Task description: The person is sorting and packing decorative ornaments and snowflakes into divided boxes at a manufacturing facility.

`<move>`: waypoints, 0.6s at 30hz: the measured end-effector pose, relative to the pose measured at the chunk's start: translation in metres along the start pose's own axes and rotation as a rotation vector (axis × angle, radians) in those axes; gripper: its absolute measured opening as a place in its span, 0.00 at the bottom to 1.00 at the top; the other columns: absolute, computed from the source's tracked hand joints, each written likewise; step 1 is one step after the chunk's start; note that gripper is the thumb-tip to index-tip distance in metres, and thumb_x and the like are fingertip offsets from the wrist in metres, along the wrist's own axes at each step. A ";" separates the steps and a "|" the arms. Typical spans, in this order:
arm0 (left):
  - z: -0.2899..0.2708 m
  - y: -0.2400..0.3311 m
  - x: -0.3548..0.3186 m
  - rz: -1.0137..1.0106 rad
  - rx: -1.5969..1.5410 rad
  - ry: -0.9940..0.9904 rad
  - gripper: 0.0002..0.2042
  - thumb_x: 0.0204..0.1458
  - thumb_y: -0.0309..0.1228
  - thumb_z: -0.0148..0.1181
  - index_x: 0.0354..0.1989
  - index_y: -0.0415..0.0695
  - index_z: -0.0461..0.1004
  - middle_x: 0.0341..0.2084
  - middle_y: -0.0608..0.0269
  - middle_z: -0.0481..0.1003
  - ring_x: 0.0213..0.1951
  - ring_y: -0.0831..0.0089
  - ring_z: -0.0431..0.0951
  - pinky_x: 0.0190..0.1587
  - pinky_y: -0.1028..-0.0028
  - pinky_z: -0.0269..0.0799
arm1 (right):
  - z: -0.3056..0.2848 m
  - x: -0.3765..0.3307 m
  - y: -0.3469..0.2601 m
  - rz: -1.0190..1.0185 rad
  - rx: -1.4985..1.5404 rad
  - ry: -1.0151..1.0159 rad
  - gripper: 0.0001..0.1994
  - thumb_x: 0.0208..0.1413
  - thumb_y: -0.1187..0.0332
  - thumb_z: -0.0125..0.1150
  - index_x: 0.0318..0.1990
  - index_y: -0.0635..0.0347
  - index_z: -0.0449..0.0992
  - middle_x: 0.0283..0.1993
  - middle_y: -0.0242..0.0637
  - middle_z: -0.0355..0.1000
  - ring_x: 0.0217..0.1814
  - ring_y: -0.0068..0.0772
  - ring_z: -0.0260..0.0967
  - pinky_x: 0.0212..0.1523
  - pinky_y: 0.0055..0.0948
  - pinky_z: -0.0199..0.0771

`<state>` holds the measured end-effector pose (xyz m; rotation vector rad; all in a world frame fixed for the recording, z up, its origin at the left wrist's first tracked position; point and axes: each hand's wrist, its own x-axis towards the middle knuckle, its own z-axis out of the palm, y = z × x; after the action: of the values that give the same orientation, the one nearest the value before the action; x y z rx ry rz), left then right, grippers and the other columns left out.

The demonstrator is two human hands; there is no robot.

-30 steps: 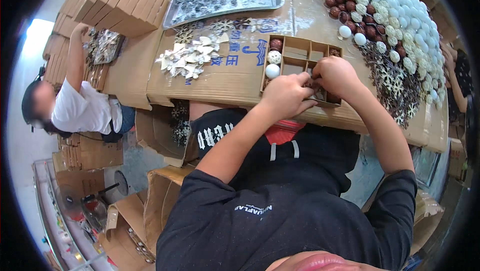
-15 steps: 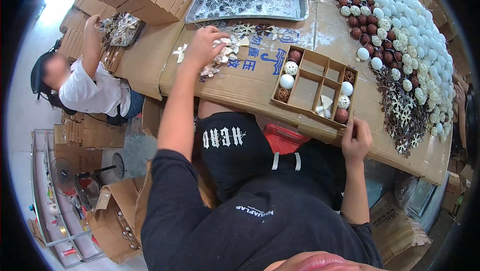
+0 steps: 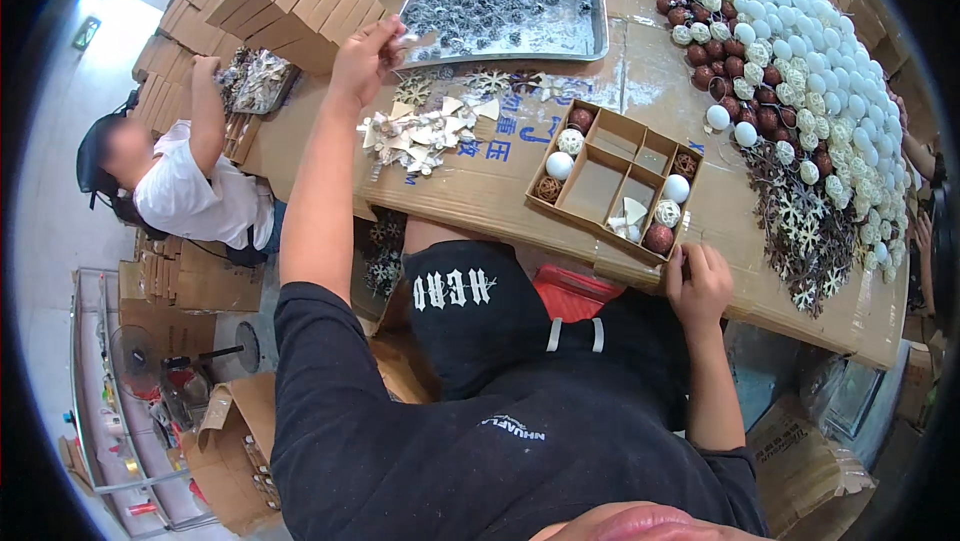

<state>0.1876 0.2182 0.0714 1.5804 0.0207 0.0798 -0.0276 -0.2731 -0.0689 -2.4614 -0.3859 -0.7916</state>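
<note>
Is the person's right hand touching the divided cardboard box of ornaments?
Touching. The head view shows the right hand resting against the near edge of the divided box, fingers on its rim.

Small pale ornament (image 3: 407, 34) pinched aloft by the metal tray, brown compartmented cardboard box (image 3: 617, 181) laid flat, partly filled with balls

I have my left arm stretched far out and up to the left, the left hand (image 3: 368, 59) raised with fingers pinched together. My right arm stays bent and near, the right hand (image 3: 698, 281) lying knuckles up, fingers curled loosely downward over an edge.
</note>
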 end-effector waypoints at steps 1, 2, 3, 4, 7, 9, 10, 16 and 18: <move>0.003 0.014 -0.002 0.037 -0.027 -0.033 0.10 0.63 0.38 0.61 0.42 0.45 0.81 0.27 0.75 0.74 0.27 0.86 0.70 0.33 0.80 0.71 | -0.002 -0.001 -0.001 0.008 -0.008 -0.012 0.05 0.52 0.73 0.65 0.28 0.59 0.74 0.24 0.40 0.67 0.27 0.44 0.68 0.29 0.40 0.67; 0.006 0.025 -0.008 0.071 0.019 -0.003 0.12 0.64 0.37 0.60 0.45 0.41 0.81 0.24 0.77 0.69 0.28 0.86 0.67 0.35 0.81 0.69 | -0.003 0.000 -0.002 0.003 -0.011 -0.002 0.05 0.52 0.74 0.65 0.28 0.60 0.74 0.23 0.40 0.66 0.26 0.44 0.67 0.28 0.40 0.67; 0.008 0.037 -0.015 0.118 -0.027 -0.057 0.12 0.64 0.34 0.59 0.47 0.40 0.81 0.24 0.77 0.68 0.27 0.86 0.65 0.34 0.82 0.65 | -0.003 0.000 -0.002 0.001 -0.006 0.004 0.05 0.52 0.74 0.65 0.28 0.60 0.74 0.23 0.40 0.66 0.26 0.44 0.67 0.28 0.40 0.67; 0.012 0.046 -0.020 0.164 -0.078 -0.116 0.12 0.65 0.32 0.58 0.48 0.38 0.81 0.24 0.76 0.66 0.26 0.85 0.63 0.34 0.83 0.60 | -0.005 -0.001 -0.001 0.031 0.053 -0.006 0.04 0.53 0.74 0.64 0.29 0.61 0.75 0.23 0.39 0.67 0.25 0.39 0.67 0.28 0.37 0.66; 0.050 0.062 -0.052 0.228 0.015 -0.248 0.14 0.64 0.28 0.56 0.54 0.37 0.79 0.22 0.78 0.64 0.27 0.87 0.61 0.33 0.83 0.59 | -0.007 -0.004 0.001 0.259 0.310 0.010 0.04 0.57 0.76 0.63 0.30 0.64 0.76 0.23 0.35 0.68 0.25 0.29 0.67 0.27 0.30 0.66; 0.078 0.069 -0.081 0.227 0.220 -0.326 0.15 0.62 0.28 0.57 0.54 0.38 0.79 0.25 0.76 0.71 0.29 0.88 0.64 0.32 0.83 0.60 | -0.015 0.005 -0.010 0.441 0.569 0.082 0.06 0.61 0.77 0.60 0.31 0.67 0.77 0.25 0.32 0.70 0.27 0.19 0.65 0.30 0.22 0.65; 0.101 0.070 -0.101 0.224 0.265 -0.408 0.15 0.61 0.28 0.58 0.54 0.38 0.79 0.27 0.75 0.74 0.29 0.89 0.65 0.32 0.83 0.60 | -0.023 0.016 -0.023 0.391 0.629 0.095 0.04 0.60 0.77 0.60 0.32 0.67 0.77 0.26 0.32 0.71 0.27 0.20 0.65 0.31 0.22 0.65; 0.188 0.036 -0.184 -0.004 0.136 -0.885 0.16 0.56 0.28 0.64 0.52 0.36 0.79 0.34 0.67 0.80 0.35 0.82 0.78 0.41 0.80 0.72 | -0.042 0.084 -0.085 0.046 0.931 -0.197 0.20 0.50 0.70 0.73 0.50 0.64 0.76 0.50 0.43 0.72 0.47 0.36 0.73 0.49 0.31 0.72; 0.205 0.009 -0.201 0.012 0.070 -0.837 0.13 0.62 0.22 0.56 0.53 0.35 0.77 0.35 0.65 0.80 0.36 0.81 0.78 0.40 0.78 0.74 | -0.037 0.083 -0.083 0.030 0.979 -0.391 0.18 0.51 0.69 0.74 0.46 0.65 0.76 0.43 0.40 0.75 0.44 0.32 0.74 0.46 0.29 0.74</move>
<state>-0.0004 0.0011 0.0707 1.5793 -0.6434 -0.5791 -0.0130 -0.2159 0.0394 -1.6511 -0.6767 -0.0287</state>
